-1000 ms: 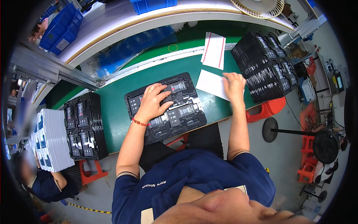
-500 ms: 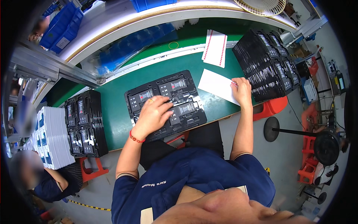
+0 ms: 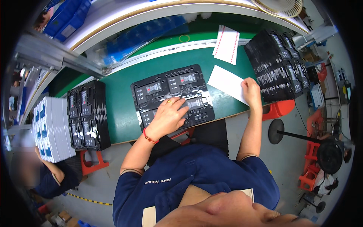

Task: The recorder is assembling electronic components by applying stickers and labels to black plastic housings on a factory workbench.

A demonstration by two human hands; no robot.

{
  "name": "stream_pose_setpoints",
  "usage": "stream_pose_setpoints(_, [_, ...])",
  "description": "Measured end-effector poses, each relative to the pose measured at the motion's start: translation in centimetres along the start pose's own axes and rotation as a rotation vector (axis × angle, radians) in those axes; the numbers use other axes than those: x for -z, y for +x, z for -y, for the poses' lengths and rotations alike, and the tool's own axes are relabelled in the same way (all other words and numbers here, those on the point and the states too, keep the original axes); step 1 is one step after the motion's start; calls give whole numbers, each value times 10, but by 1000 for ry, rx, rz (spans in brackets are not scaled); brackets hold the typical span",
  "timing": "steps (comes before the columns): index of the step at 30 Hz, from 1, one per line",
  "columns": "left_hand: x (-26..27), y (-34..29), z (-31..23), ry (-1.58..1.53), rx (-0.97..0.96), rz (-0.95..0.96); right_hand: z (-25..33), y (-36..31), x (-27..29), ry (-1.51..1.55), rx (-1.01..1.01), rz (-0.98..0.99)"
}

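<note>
A black plastic tray (image 3: 153,78) lies on the green table in front of me, with flat black batteries in its pockets. My left hand (image 3: 170,116) rests over the tray's near middle, fingers spread, partly covering the lower pockets. One battery (image 3: 186,78) shows plainly in the far right pocket, and another battery (image 3: 154,88) in the far left one. To the right of the tray lies a white sheet (image 3: 227,83). Bent fingers of my right hand (image 3: 252,92) are pinched at that sheet's right end, hiding what is between the tips.
A second white sheet (image 3: 226,45) with red-dotted edges lies farther back. Tall stacks of black trays stand right (image 3: 264,64) and left (image 3: 100,117), beside a white tray stack (image 3: 58,128). Another person's arm (image 3: 53,168) is at far left. A shelf (image 3: 132,22) runs along the back.
The whole view has shifted slightly. Over the tray, my left hand has moved a little right and nearer, uncovering the far left battery. My right fingers have curled in more at the sheet's end.
</note>
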State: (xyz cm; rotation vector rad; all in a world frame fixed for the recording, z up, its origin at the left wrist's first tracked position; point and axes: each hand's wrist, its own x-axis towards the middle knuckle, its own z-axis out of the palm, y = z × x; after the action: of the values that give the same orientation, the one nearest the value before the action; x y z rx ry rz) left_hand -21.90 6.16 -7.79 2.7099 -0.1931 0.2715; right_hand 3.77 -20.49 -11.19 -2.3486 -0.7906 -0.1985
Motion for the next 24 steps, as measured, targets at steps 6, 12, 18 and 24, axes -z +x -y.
stream_pose_setpoints(6, [-11, 0, 7, -50, -2, -153, 4, -5, 38, 414, -153, 223])
stream_pose_setpoints(12, [-24, 5, 8, -153, 70, -376, 89, 11, 7, 870, -55, 496])
stream_pose_setpoints(18, [-31, 9, 13, -177, 111, -419, 140, 14, -47, 760, 116, 719])
stream_pose_setpoints(24, [-32, 12, 13, -204, 148, -416, 144, 17, -66, 655, 230, 883])
